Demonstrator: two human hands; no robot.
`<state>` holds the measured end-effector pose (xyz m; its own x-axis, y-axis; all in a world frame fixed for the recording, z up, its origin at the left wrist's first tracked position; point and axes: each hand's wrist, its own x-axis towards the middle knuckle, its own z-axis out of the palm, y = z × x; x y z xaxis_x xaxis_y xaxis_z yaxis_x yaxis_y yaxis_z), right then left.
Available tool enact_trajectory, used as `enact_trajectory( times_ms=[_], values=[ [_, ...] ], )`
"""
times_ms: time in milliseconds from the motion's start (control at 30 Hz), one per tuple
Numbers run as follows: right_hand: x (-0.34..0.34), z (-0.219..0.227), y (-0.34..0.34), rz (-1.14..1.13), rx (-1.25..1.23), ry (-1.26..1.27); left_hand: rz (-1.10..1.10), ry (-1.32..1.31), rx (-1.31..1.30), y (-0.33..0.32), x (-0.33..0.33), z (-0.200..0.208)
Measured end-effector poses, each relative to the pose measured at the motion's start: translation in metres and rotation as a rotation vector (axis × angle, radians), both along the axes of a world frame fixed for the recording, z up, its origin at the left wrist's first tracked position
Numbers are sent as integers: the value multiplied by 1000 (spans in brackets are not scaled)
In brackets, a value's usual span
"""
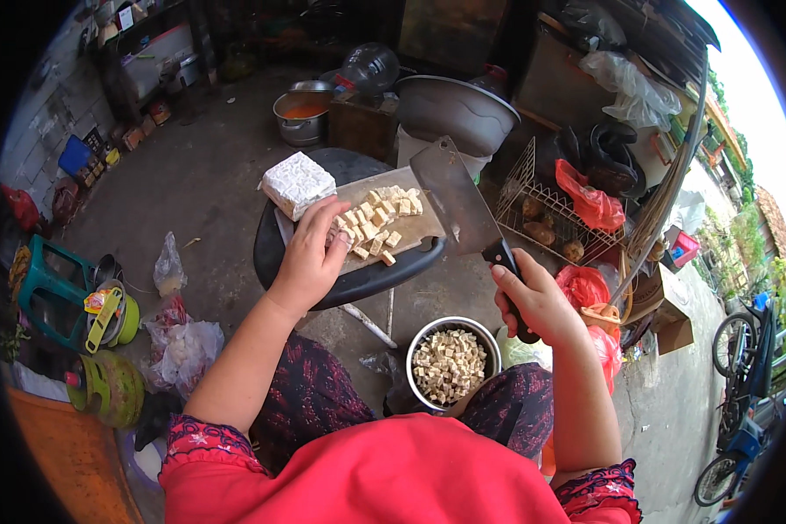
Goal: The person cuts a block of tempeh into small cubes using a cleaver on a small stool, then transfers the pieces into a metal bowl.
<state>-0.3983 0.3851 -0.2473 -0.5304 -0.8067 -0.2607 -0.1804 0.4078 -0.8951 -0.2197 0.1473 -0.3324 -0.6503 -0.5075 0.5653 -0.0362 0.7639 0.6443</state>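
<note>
Holding a black-handled cleaver (458,196) firmly, your right hand (537,297) is wrapping fingers and thumb around its grip, while the broad grey blade is slanting up and leftward beside the right end of a cutting board (425,229). Your left hand (313,253) is reaching over the board's left end, fingers curving down at the nearest pieces and thumb standing a little apart; whether it is pinching any of them, you cannot tell from this angle.

Pale cream cubes (380,220) are lying loosely across the board, their cut faces showing darker flecks and some edges keeping a whiter skin. Most are crowding together near your fingers and along the far side; a few are sitting apart toward the near edge. A thick white block (299,183), squarish, uncut-looking and lumpy on top, is resting just beyond your left hand, beside the board on a round black stool (345,293).

Below, between your knees, a round metal bowl (492,345) is holding a heap of more small cubes (450,365), cream mixed with brownish tones. Behind the stool, a large grey basin (463,113) is standing near a pot (301,131) of orange-red contents.
</note>
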Motion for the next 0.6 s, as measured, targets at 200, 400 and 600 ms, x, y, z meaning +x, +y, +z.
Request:
enact_trajectory(
  times_ms=[200,400,600],
  values=[
    [-16,-39,-9,-56,21,-91,-53,-197,-116,10,-12,10],
    [-23,-40,-13,-55,31,-241,27,-354,-248,3,-28,11],
    [-26,-44,-14,38,32,-356,-53,-322,-169,-13,-36,12]
  ],
)
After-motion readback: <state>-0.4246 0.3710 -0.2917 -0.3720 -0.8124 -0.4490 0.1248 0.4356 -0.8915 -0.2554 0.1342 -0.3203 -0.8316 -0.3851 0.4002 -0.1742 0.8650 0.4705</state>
